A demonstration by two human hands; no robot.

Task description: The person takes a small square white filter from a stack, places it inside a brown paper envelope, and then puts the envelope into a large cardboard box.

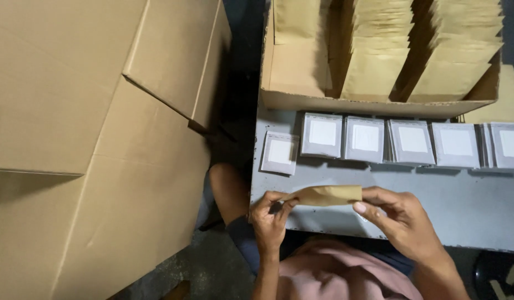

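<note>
Cardboard box (373,105) of brown envelopes (373,66)

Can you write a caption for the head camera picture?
Two hands hold a brown paper envelope over a grey table.

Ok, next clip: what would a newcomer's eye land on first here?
First, the brown paper envelope held at either end by the left hand and right hand, low in the middle. Behind it, a row of grey square packets lines the grey table, below an open box of envelopes. Large cardboard boxes fill the left.
</note>
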